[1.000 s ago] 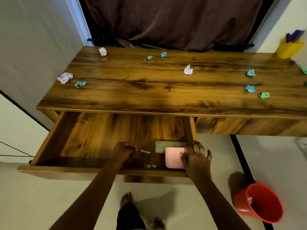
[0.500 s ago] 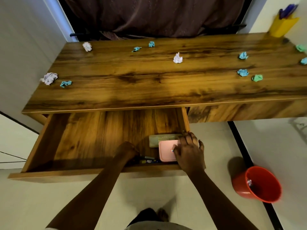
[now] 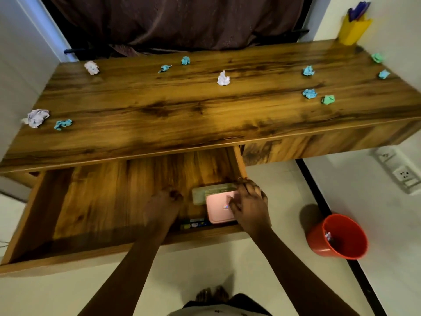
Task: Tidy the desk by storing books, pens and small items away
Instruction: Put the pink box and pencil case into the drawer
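Observation:
The wooden desk (image 3: 182, 115) has its left drawer (image 3: 68, 254) pulled open. In the drawer's right front corner a pink flat case (image 3: 218, 209) lies on a pale green case (image 3: 199, 195). A few pens (image 3: 196, 223) rest against the drawer front just left of the pink case. My right hand (image 3: 249, 207) lies on the pink case's right side with its fingers spread. To the left of both cases, inside the drawer, is my left hand (image 3: 163, 208); it is blurred and its fingers look curled, so any hold on something stays hidden.
Several crumpled paper balls, such as a white one (image 3: 223, 78) and a blue one (image 3: 309, 93), are scattered over the desk top. A yellow pen holder (image 3: 353, 30) stands at the back right corner. A red bucket (image 3: 337, 236) stands on the floor at right, below a wall socket (image 3: 403, 174).
My left hand held a thin pen-like item a second ago; pens now lie at the drawer front and the hand has shifted slightly away. My right hand stays on the pink case.

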{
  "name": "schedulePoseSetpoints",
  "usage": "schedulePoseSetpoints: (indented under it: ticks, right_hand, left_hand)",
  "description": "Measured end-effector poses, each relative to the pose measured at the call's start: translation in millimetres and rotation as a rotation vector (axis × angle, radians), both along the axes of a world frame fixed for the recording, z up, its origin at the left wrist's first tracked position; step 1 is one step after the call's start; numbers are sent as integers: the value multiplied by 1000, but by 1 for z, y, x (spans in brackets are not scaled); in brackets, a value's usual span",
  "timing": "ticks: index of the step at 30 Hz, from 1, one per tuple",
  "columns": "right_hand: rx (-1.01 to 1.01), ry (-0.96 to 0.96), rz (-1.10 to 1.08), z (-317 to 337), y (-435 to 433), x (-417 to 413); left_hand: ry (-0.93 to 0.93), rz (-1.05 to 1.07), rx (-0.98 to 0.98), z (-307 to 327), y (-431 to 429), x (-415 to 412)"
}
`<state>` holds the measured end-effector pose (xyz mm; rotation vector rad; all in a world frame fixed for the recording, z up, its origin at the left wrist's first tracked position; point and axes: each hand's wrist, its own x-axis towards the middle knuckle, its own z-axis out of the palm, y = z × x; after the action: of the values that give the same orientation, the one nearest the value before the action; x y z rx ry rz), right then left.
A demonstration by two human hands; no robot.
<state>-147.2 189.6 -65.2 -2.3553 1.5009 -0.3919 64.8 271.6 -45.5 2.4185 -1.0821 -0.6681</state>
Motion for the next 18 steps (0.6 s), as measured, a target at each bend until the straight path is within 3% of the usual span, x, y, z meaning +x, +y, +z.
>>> schedulePoseSetpoints:
  ticks: [3,7,12,18]
  right_hand:
    - [63,-242,-79,12,-10,-14]
    - [27,-419,-227,38,-56,-56]
    - [-5,-477,-413,64,-187,-138]
    - [99,-333,-465,60,-351,-241]
  left_hand:
    - [-110,-152,-111,34,-26,-34]
    - [-192,-370,-236,79,-98,-90]
    - [-224,-492,-355,84,-243,-155]
    - [-335,-556,-244,55,-425,-246]
